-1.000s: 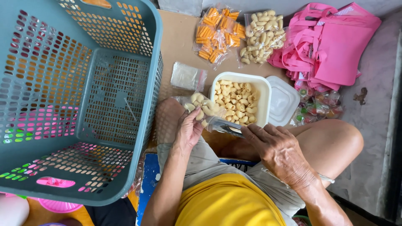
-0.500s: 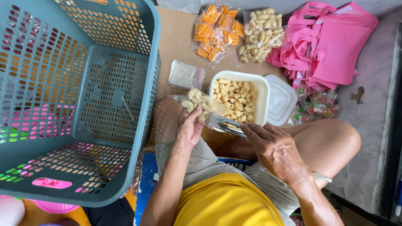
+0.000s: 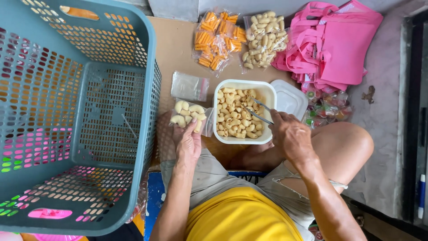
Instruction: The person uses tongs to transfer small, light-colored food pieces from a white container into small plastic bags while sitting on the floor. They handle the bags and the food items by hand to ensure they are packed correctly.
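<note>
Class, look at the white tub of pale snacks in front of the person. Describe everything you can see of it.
The tub is a white, rounded-corner rectangular container, plastic by its look, standing open and upright on the brown board. Pale curved snack pieces fill it. Metal tongs, held in the right hand, reach in from its right side. Its clear lid lies off, beside its right edge. The small clear bag in the left hand sits at its left edge; whether they touch is unclear.
</note>
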